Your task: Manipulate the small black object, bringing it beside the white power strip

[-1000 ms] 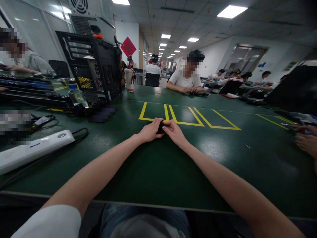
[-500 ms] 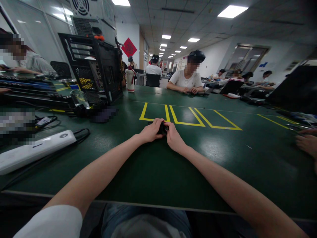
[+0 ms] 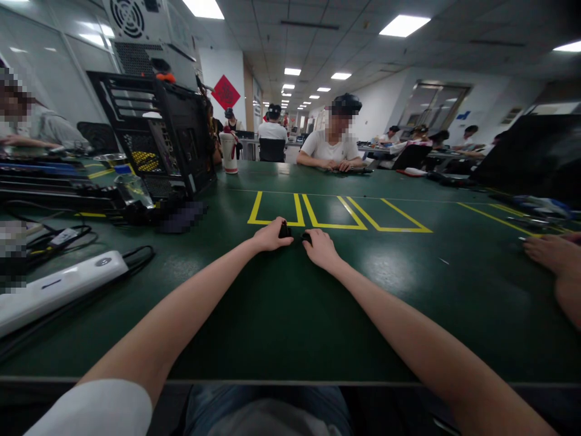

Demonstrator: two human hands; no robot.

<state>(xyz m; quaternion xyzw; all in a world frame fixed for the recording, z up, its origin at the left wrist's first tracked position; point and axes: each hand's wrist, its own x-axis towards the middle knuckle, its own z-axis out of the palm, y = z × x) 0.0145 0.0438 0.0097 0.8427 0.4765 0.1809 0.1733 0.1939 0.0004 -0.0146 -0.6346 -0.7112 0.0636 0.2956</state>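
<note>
My left hand (image 3: 269, 236) is closed around a small black object (image 3: 284, 231), whose kind I cannot make out; the fingers hide part of it. A short gap to its right, my right hand (image 3: 322, 249) has its fingers closed on a smaller black piece (image 3: 307, 237), also too small and dark to name. Both hands are low over the green table (image 3: 272, 321), just on the near side of the yellow tape outlines (image 3: 333, 226).
A white power strip (image 3: 68, 281) with black cable lies on the left. Behind it stand an open black computer case (image 3: 177, 145), a clear bottle (image 3: 136, 188) and a white cup (image 3: 230, 154). A co-worker's hand (image 3: 551, 251) is at the right edge; another person (image 3: 333, 142) sits opposite.
My hands, together around the black object before, have come apart, each with a black piece. The view has turned slightly to the right.
</note>
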